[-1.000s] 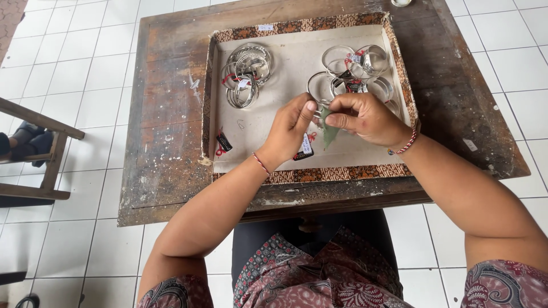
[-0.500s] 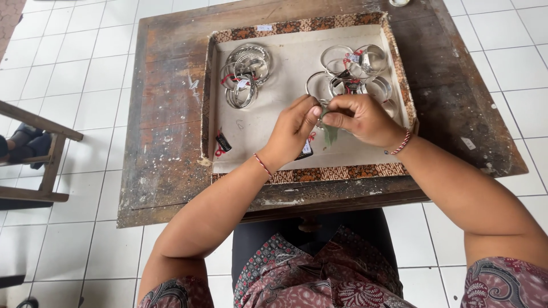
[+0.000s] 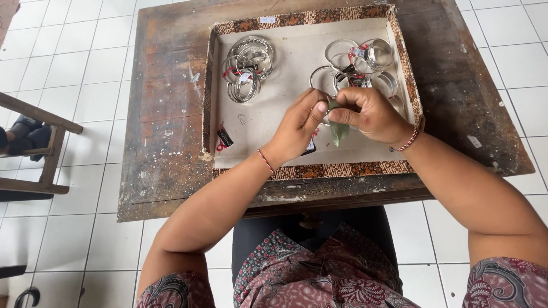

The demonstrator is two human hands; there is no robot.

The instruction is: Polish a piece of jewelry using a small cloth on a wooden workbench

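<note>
Soft, even daylight fills the view. Shadows under the table (image 3: 171, 142) stay faint. Focus is sharp, with slight bending at the edges.

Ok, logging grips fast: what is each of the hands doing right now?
Left hand: closed, fingertips pinching the green cloth.
Right hand: closed, pinching the same green cloth above the tray.

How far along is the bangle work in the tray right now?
Looks done, perhaps: one bangle pile sits apart at the tray's left. In hand: the left hand and right hand pinch a small green cloth. Seemingly left: the looser bangles on the right.
</note>
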